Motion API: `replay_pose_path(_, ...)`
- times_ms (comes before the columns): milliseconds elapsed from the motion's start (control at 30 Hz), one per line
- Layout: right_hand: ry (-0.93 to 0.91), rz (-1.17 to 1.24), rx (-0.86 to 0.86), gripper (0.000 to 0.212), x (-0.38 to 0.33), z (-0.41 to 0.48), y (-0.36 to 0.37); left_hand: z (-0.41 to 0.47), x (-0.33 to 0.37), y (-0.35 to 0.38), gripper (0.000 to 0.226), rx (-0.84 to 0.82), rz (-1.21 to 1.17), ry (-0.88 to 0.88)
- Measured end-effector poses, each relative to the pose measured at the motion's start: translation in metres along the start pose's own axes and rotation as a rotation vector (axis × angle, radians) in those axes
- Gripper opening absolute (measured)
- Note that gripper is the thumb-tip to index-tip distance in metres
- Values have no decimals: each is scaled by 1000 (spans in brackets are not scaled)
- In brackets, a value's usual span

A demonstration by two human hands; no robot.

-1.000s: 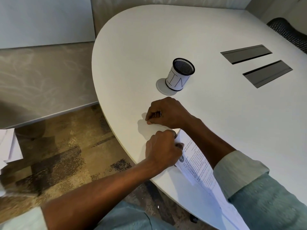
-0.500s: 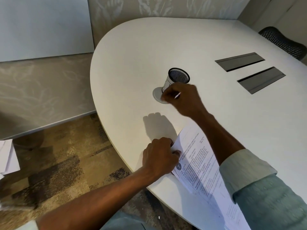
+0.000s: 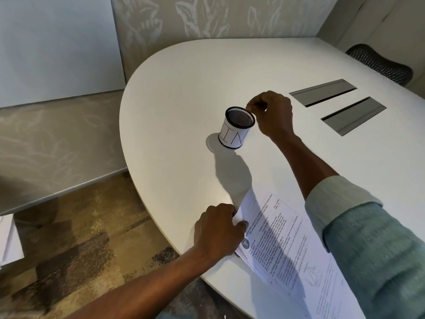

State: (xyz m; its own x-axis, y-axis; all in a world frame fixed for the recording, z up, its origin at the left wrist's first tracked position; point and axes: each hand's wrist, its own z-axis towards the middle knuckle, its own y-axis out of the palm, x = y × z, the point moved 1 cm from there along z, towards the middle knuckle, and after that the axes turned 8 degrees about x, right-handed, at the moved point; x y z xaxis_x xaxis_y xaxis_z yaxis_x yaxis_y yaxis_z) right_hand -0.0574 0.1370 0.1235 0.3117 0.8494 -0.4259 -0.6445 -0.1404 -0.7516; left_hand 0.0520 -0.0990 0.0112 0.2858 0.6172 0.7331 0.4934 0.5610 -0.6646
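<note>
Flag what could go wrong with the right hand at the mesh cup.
The right hand pinches its fingertips at the rim of the mesh cup, not over its mouth; anything tiny released may land on the table.
A nudge could tip the cup.
The papers lie near the table edge, gripped only by the left hand; they may slide off.

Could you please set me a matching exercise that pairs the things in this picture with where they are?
Things:
1. mesh cup
2. papers
3. right hand
4. left hand

Places:
a) grips the papers by a corner
b) fingertips pinched together at the cup's rim
c) stands upright in the middle of the table
d) lies at the table's near edge

Pairs: 1-c; 2-d; 3-b; 4-a
</note>
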Motion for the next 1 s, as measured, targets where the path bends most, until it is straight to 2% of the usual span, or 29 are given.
replay_pose_path(267, -69, -59, -56, 14, 5, 2, 15, 2, -1, 0, 43, -2, 16, -9)
replay_pose_path(467, -43, 56, 7, 15, 10, -5, 2, 4, -3, -1, 38, -52, -16, -7)
replay_pose_path(600, 49, 115, 68, 13, 23, -30, -14, 4, -2, -4, 30, -76, -45, -26)
replay_pose_path(767, 178, 157, 28, 14, 57, -81, -31, 4, 2, -3, 26, -78, -28, -31)
replay_pose_path(867, 243, 181, -36, 23, 81, -114, -43, 6, 2, -4, 28, -61, -43, 8)
replay_pose_path(1000, 376, 288, -159, 41, 105, -152, -67, 17, 6, -16, 40, 43, -22, 93)
